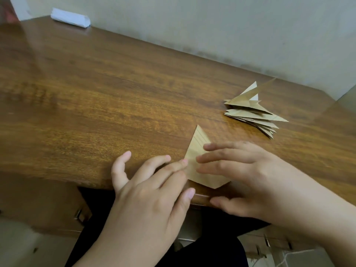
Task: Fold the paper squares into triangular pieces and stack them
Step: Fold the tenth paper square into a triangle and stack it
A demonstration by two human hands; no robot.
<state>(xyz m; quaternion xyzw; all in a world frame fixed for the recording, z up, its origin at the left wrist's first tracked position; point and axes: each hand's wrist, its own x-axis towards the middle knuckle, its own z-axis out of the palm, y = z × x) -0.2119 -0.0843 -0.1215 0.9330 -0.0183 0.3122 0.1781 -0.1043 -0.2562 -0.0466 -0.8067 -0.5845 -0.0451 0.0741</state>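
Head view: thin, light, easily creased folded paper is being pressed flat under straight fingers of left hand and right hand; edges are judged best for pinching.

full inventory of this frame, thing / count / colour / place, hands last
folded paper piece: one, tan, near table edge at centre, under both hands' fingers
stack of folded triangles: one loose pile, exact count unclear, tan, on the table right of centre, beyond the hands
white paper bundle: one, white, far left corner of the table by the wall
table: one, brown wood grain, fills most of the view
wall: pale grey, behind the table
dark clothing: black, person's lap below the table edge
left hand: fingers spread, fingertips at the piece's left edge
right hand: straight fingers lying over the piece, blurred
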